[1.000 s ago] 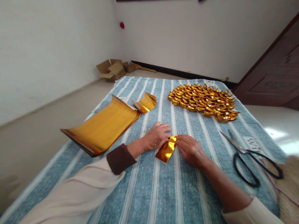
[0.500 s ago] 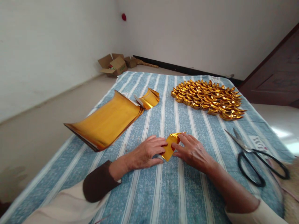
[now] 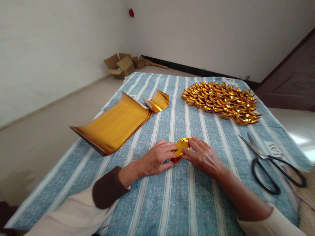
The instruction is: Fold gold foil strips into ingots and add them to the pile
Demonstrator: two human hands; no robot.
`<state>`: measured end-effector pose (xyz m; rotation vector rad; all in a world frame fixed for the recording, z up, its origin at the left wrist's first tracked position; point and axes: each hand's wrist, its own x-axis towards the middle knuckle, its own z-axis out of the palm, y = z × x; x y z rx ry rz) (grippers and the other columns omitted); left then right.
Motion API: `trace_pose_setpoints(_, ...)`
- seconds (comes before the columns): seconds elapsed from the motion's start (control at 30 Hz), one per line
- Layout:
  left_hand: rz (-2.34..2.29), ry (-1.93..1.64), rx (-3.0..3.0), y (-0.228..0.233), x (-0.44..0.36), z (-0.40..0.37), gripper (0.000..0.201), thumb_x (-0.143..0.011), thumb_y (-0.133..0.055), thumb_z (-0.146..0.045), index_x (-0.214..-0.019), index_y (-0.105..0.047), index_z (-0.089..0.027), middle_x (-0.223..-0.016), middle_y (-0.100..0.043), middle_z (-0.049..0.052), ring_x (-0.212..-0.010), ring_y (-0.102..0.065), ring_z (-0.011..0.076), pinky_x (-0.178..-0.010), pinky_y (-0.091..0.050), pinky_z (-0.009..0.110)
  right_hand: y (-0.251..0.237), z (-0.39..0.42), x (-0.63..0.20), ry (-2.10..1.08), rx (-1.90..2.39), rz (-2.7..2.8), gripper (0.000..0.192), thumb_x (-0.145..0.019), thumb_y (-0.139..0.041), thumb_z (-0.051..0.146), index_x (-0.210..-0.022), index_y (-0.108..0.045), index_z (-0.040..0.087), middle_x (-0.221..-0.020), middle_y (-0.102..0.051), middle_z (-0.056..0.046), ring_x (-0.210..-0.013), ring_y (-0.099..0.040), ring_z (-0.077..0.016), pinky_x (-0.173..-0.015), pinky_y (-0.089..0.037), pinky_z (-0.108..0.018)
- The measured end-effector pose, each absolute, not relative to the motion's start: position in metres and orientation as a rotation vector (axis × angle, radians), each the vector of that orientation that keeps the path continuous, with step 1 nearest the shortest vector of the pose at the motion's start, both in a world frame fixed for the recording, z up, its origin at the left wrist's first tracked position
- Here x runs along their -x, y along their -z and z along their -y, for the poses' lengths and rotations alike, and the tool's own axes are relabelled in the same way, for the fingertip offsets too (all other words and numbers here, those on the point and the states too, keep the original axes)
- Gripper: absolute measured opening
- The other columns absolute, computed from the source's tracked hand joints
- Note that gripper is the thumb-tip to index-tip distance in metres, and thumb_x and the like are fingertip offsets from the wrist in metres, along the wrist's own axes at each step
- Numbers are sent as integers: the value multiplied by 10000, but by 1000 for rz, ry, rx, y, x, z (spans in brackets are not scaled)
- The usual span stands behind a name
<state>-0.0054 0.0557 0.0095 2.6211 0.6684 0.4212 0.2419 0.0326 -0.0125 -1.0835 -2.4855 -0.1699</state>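
A small piece of gold foil paper [image 3: 181,147], partly folded, lies on the striped cloth between my two hands. My left hand [image 3: 157,158] grips its left edge, fingers on top and thumb near the lower corner. The fingers of my right hand [image 3: 203,156] are pressed onto its right side, thumb toward the paper's middle. Fingertips cover both ends of the paper. Off to the right, black-handled scissors [image 3: 263,156] lie with their blades parted. Farther back stands a cluster of folded gold paper ingots [image 3: 219,101].
A stack of large gold foil sheets [image 3: 114,123] lies at the left, edges curling up. Smaller curled gold sheets [image 3: 158,101] rest at its far corner. Blue-and-white striped cloth [image 3: 147,203] covers the table. Open cardboard boxes [image 3: 123,65] sit on the floor beyond.
The paper's lower edge has been folded upward, so the piece looks shorter from front to back. Both hands have stayed on it. The whole view has shifted slightly.
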Motion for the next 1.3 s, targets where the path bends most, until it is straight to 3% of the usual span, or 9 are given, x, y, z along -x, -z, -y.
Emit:
trace_pose_setpoints(0.37, -795, -629, -2512, -4, -4, -58, 162, -946, -493, -186, -937, -655, -178, -1116, -695, 86, -1102, -616, 225, -1007, -448, 459, 9, -33, -238, 252, 1100, 2487, 244, -996, -484, 330, -964, -651, 155, -1075, -622, -162, -1071, -574, -290, -815, -541, -421)
trace_pose_setpoints(0.63, -1096, -723, -2393, -7, -21, -59, 118, -876, -540, -129, -806, -622, -177, -892, -674, 52, -902, -607, 204, -872, -507, 401, 14, -32, -237, 292, 1161, 2537, 170, -977, -477, 173, -1062, -623, 159, -1015, -605, -137, -1058, -561, -284, -833, -535, -420)
trace_pose_setpoints(0.83, -1237, -811, -2477, 2, -22, -56, 161, -850, -590, -120, -698, -617, -166, -1074, -656, 101, -1142, -551, 271, -1017, -456, 484, 15, -31, -239, 298, 1119, 2555, 369, -973, -476, 174, -1337, -499, 235, -1074, -575, -144, -1075, -533, -299, -832, -530, -443)
trace_pose_setpoints(1.03, -1358, -780, -2453, 6, -22, -53, 163, -840, -615, -130, -680, -614, -162, -1179, -641, 122, -1273, -474, 328, -1073, -402, 561, 8, -30, -240, 263, 1090, 2591, 381, -971, -467, 166, -1326, -522, 292, -1078, -563, -140, -1077, -518, -297, -810, -523, -440)
trace_pose_setpoints(1.3, -1416, -745, -2434, 3, -24, -50, 168, -817, -637, -120, -664, -580, -158, -1233, -621, 162, -1299, -458, 359, -1068, -389, 584, 5, -28, -239, 262, 1099, 2590, 401, -964, -498, 178, -1345, -509, 304, -1114, -562, -141, -1109, -506, -304, -844, -517, -481)
